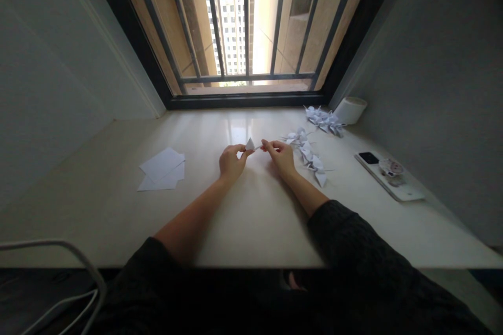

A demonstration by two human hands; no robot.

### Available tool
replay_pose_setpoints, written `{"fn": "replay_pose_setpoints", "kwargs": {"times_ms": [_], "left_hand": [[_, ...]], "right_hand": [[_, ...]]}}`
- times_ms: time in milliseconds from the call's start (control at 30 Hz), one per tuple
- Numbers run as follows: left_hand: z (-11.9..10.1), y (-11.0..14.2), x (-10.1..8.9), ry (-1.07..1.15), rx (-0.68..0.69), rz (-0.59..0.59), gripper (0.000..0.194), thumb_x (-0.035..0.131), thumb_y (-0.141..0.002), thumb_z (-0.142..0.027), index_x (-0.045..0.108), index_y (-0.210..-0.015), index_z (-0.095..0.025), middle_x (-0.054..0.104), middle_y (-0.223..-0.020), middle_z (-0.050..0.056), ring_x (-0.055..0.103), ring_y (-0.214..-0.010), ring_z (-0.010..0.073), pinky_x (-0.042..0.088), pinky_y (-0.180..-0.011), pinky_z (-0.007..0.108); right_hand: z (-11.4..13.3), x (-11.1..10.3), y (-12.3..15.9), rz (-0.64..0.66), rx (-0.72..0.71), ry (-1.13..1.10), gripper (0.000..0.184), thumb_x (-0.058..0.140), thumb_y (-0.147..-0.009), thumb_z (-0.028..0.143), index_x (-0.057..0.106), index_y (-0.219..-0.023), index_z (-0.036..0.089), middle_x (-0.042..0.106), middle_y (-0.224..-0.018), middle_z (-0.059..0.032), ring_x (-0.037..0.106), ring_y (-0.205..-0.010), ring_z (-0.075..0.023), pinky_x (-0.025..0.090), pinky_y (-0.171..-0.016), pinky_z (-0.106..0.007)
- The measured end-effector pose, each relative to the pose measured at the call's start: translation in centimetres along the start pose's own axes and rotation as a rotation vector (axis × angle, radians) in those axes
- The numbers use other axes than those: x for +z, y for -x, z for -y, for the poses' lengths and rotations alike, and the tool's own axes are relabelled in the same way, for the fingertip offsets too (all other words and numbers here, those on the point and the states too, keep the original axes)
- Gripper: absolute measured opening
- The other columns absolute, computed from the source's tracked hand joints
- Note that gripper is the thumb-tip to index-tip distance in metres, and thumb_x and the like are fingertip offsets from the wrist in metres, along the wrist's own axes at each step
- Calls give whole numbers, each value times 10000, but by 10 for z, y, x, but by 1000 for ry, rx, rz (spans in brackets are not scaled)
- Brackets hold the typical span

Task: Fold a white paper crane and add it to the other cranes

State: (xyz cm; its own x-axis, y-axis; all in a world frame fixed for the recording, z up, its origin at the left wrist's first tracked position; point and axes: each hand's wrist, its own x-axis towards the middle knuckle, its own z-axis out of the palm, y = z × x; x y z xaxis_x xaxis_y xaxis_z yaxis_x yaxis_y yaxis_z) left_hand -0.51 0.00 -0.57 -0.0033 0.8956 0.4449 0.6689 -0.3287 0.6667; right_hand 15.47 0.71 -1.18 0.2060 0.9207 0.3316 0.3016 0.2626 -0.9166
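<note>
Between my two hands is a small folded white paper piece (250, 144), raised just over the pale sill. My left hand (233, 161) pinches its body between thumb and fingers. My right hand (280, 156) has its fingertips closed on the thin pointed end at the right. Beside the right hand lies a row of folded paper cranes (310, 158), white with narrow points sticking out. Flat white paper sheets (162, 168) overlap one another to the left of my left hand.
A second cluster of paper cranes (324, 120) lies at the back right, against a white cup-like container (350, 110). A phone (389, 177) with a round grip rests at the right. White cables (58, 243) hang at the lower left. A barred window (247, 100) borders the back.
</note>
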Motion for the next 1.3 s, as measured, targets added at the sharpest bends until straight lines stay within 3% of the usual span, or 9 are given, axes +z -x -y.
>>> {"fn": "replay_pose_setpoints", "kwargs": {"times_ms": [467, 833, 1300], "left_hand": [[-1, 0, -2, -72, 46, -7, 216, 603, -788, -425, 687, -780, -226, 689, -813, 38, 577, -771, 194, 406, -707, 305], [4, -1, -2, -75, 83, -30, 155, 598, -806, -360, 683, -813, -231, 691, -843, 43, 581, -823, 207, 415, -742, 315], [4, -1, -2, -12, 29, -48, 167, 613, -789, -375, 679, -778, -222, 680, -822, 38, 584, -810, 194, 423, -731, 302]], "right_hand": [[-1, 0, 0, 14, 10, 13, 407, 552, -751, 561, 697, -645, 196, 698, -675, -41, 615, -651, -185, 429, -608, -293], [-3, 1, -1, 138, 25, -52, 327, 558, -756, 476, 689, -649, 196, 695, -688, -26, 605, -695, -180, 431, -689, -302], [-4, 4, -1, 197, 142, -262, 337, 644, -668, 526, 688, -674, 192, 678, -683, -26, 593, -672, -160, 431, -674, -298]]}}
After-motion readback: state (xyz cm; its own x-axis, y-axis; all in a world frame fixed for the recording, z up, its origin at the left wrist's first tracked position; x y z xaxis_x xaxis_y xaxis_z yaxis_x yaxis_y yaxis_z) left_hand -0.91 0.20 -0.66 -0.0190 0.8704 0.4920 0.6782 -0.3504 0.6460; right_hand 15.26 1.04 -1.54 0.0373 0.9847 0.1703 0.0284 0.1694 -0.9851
